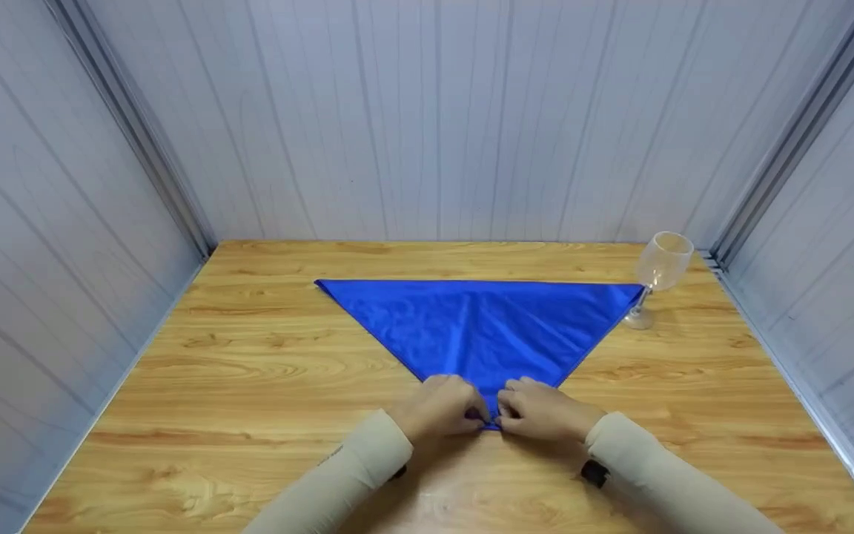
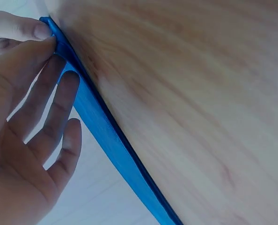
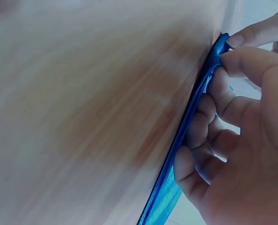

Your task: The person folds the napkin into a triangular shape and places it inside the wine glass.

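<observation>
Three pale panelled walls [image 1: 397, 111] stand along the table's back, left and right edges. Next down, the wooden table [image 1: 212, 415], bare wood showing along its left edge. On it we have the blue cloth [image 1: 457, 326], laid out as a triangle: long side roughly parallel to the back edge, point toward the front edge, a few soft creases mid-panel. Then two light sleeves [image 1: 353, 463], coming in over the front edge.

We see the left hand [image 1: 438, 408] and right hand [image 1: 545, 409] side by side at the cloth's front point. The clear goblet [image 1: 665, 261] stands upright toward the back right corner, foot just beside the cloth's right corner; we can't tell if they touch. Small dark thing [image 1: 594, 473] under the right wrist; can't identify it.

Fingers: left thumb and forefinger seem to pinch the point, the other three spread slightly apart. Right thumb and forefinger pinch there too; the rest curl against the cloth's edge.

Our read: step in hand is working that front point, maybe starting a turn-up. Next move calls for matched pinches, even tension, long side kept straight. Risk: dragging the right corner into the goblet's foot.
</observation>
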A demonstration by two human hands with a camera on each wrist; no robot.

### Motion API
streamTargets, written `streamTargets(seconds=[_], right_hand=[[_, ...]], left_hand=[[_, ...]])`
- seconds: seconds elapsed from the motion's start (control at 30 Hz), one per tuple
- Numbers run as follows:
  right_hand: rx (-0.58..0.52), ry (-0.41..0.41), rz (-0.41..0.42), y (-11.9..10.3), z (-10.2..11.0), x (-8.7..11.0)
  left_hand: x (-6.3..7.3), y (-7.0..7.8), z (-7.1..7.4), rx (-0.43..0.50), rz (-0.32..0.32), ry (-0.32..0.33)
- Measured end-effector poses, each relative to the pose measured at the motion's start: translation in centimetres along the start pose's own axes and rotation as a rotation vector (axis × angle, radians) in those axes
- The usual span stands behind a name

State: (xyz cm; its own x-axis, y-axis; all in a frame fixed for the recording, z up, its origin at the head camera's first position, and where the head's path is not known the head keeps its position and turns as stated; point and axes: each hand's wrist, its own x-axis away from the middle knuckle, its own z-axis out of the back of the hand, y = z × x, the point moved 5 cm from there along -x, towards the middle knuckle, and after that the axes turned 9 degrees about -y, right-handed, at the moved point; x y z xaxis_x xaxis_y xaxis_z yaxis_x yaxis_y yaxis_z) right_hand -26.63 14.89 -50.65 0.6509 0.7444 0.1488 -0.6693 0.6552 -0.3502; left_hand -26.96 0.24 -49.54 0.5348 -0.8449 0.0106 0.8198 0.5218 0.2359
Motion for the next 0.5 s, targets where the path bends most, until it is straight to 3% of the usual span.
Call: streamTargets(seconds=[0.13,0.37,0.5], right_hand=[[-0.062,-0.009,-0.004,0.36,-0.09,-0.04],[-0.148,-0.025,0.012,0.71,-0.22,0.10],[-0.184,-0.026,0.046,0.62,-0.01,0.36]], left_hand=[[-0.06,0.01,-0.10,-0.027,-0.006,-0.018],[-0.26,-0.26,-0.29,0.038,-0.004,-0.032],[-0.37,-0.24,-0.22,0.019,-0.010,-0.023]])
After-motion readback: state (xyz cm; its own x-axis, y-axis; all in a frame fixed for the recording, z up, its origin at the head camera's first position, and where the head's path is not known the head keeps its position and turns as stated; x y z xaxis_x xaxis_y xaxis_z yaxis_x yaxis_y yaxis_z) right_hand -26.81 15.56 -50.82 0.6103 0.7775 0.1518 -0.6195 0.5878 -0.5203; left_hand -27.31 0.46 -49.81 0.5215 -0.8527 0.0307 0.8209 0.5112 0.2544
